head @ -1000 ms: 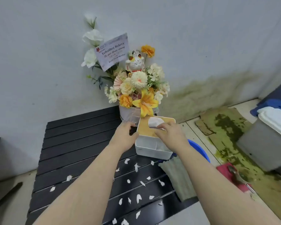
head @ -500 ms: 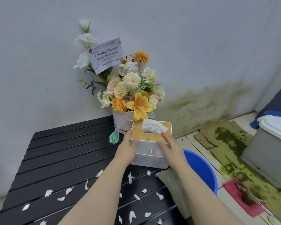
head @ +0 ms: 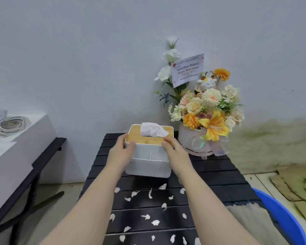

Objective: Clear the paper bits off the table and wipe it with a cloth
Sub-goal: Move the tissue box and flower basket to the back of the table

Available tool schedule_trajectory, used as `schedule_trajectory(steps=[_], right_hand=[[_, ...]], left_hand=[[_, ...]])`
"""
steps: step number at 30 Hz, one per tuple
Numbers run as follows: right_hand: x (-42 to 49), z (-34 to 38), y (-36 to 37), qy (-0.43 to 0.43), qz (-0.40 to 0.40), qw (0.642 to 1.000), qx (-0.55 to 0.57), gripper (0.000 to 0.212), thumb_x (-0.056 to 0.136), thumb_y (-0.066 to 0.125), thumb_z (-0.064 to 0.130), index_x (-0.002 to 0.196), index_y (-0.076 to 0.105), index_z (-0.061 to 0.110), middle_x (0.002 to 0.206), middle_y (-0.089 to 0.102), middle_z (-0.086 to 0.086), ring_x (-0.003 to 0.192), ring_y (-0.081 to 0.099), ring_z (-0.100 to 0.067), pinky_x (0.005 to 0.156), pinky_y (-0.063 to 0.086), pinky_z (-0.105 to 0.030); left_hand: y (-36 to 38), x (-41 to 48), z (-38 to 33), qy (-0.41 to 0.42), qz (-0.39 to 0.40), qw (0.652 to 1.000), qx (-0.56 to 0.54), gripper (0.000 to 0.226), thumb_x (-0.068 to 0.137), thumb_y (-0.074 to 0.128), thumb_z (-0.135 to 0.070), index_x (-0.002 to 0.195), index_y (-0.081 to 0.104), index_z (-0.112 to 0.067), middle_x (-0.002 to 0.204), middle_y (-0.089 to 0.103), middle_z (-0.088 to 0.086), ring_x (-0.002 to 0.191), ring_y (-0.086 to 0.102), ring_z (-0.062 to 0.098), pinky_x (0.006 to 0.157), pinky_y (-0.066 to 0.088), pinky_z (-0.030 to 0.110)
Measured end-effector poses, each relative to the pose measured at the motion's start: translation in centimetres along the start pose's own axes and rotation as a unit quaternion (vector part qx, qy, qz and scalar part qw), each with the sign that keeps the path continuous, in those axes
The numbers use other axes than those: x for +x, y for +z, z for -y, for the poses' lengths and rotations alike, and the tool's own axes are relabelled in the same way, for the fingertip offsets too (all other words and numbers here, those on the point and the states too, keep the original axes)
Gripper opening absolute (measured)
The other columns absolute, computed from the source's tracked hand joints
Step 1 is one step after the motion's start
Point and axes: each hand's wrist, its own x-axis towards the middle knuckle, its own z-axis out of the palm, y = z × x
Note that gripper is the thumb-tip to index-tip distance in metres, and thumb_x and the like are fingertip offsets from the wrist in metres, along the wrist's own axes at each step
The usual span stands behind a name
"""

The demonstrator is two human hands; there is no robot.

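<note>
A white tissue box (head: 148, 164) with a wooden lid and a tissue poking out stands toward the back of the black slatted table (head: 217, 175). My left hand (head: 120, 153) grips its left side and my right hand (head: 177, 154) grips its right side. Several white paper bits (head: 163, 206) lie scattered on the slats between my forearms, nearer to me than the box. A grey-green cloth (head: 253, 225) hangs over the table's right edge, partly behind my right forearm.
A flower arrangement (head: 205, 114) in a white pot stands at the table's back right, beside the box. A blue basin (head: 286, 216) sits on the floor at right. A white counter with coiled cable (head: 7, 126) stands at left, a dark bench below it.
Both hands now hold the box by its sides; a second ago the right hand rested on the tissue on top. The box has shifted left, away from the flowers. The view has swung left.
</note>
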Motion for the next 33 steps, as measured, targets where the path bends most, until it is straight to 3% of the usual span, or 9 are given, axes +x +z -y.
schedule_trajectory(steps=[6, 10, 16, 19, 22, 25, 28, 30, 33], right_hand=[[6.0, 0.0, 8.5, 0.033, 0.055, 0.998, -0.001, 0.023, 0.092, 0.039, 0.035, 0.113, 0.048, 0.041, 0.094, 0.049, 0.012, 0.086, 0.049, -0.01, 0.062, 0.04, -0.027], [9.8, -1.4, 12.4, 0.029, 0.072, 0.995, -0.057, 0.022, 0.094, 0.038, 0.03, 0.112, 0.047, 0.039, 0.088, 0.049, 0.013, 0.076, 0.049, -0.008, 0.055, 0.036, -0.025], [14.8, -3.2, 14.8, 0.022, 0.076, 0.993, -0.09, 0.026, 0.095, 0.038, 0.029, 0.117, 0.051, 0.035, 0.103, 0.052, 0.004, 0.08, 0.05, -0.01, 0.056, 0.036, -0.022], [16.9, -3.5, 15.6, -0.031, 0.058, 0.989, -0.134, 0.028, 0.096, 0.041, 0.028, 0.12, 0.053, 0.033, 0.115, 0.052, 0.0, 0.094, 0.051, -0.015, 0.065, 0.039, -0.024], [18.4, -3.6, 16.2, -0.047, 0.035, 0.986, -0.159, 0.028, 0.096, 0.042, 0.026, 0.119, 0.056, 0.031, 0.121, 0.047, -0.003, 0.102, 0.049, -0.02, 0.074, 0.038, -0.027], [18.8, -3.8, 16.3, -0.035, 0.04, 0.988, -0.147, 0.03, 0.097, 0.04, 0.026, 0.123, 0.055, 0.032, 0.127, 0.044, -0.004, 0.098, 0.045, -0.016, 0.074, 0.037, -0.027], [17.8, -4.0, 15.5, -0.026, 0.071, 0.993, -0.092, 0.04, 0.096, 0.039, 0.027, 0.135, 0.043, 0.035, 0.14, 0.036, 0.0, 0.103, 0.038, -0.01, 0.081, 0.033, -0.025], [16.4, -4.4, 14.4, -0.036, 0.062, 0.995, -0.068, 0.043, 0.095, 0.043, 0.029, 0.138, 0.038, 0.036, 0.144, 0.034, 0.003, 0.111, 0.039, -0.009, 0.086, 0.035, -0.026], [13.8, -5.6, 11.7, -0.054, 0.002, 0.993, -0.1, 0.039, 0.094, 0.048, 0.026, 0.133, 0.043, 0.03, 0.142, 0.04, 0.004, 0.122, 0.043, -0.013, 0.091, 0.036, -0.025]], left_hand=[[-5.5, 6.3, 4.1, -0.024, -0.033, 0.999, 0.003, 0.053, 0.084, 0.052, -0.047, 0.133, 0.033, -0.039, 0.116, 0.052, -0.002, 0.101, 0.053, 0.02, 0.079, 0.046, 0.036], [-6.1, 10.2, 7.4, -0.025, -0.064, 0.997, 0.017, 0.054, 0.087, 0.049, -0.044, 0.137, 0.03, -0.035, 0.136, 0.045, 0.001, 0.12, 0.046, 0.024, 0.098, 0.041, 0.041], [-5.7, 14.9, 9.8, -0.023, -0.063, 0.997, 0.023, 0.053, 0.087, 0.05, -0.047, 0.135, 0.03, -0.038, 0.138, 0.043, 0.002, 0.121, 0.045, 0.026, 0.099, 0.041, 0.042], [-5.8, 17.1, 9.7, -0.025, -0.076, 0.997, 0.011, 0.053, 0.086, 0.051, -0.044, 0.135, 0.033, -0.036, 0.136, 0.04, 0.003, 0.118, 0.045, 0.025, 0.089, 0.046, 0.037], [-5.8, 18.6, 9.0, -0.029, -0.081, 0.996, 0.02, 0.055, 0.086, 0.053, -0.039, 0.137, 0.035, -0.03, 0.133, 0.033, 0.003, 0.105, 0.043, 0.02, 0.059, 0.038, 0.02], [-5.6, 19.0, 8.4, -0.039, -0.069, 0.997, 0.022, 0.055, 0.088, 0.051, -0.036, 0.139, 0.033, -0.028, 0.135, 0.031, 0.003, 0.1, 0.042, 0.019, 0.054, 0.036, 0.02], [-5.8, 17.8, 8.0, -0.031, -0.074, 0.995, 0.055, 0.057, 0.088, 0.049, -0.033, 0.141, 0.03, -0.025, 0.141, 0.029, 0.006, 0.113, 0.043, 0.026, 0.083, 0.049, 0.035], [-5.3, 16.6, 8.1, 0.016, -0.096, 0.984, 0.15, 0.058, 0.089, 0.049, -0.032, 0.142, 0.029, -0.022, 0.146, 0.026, 0.009, 0.128, 0.036, 0.029, 0.104, 0.037, 0.044], [-3.2, 13.7, 8.2, 0.115, -0.136, 0.95, 0.256, 0.05, 0.089, 0.05, -0.028, 0.137, 0.036, -0.019, 0.148, 0.027, 0.009, 0.134, 0.027, 0.028, 0.105, 0.032, 0.047]])
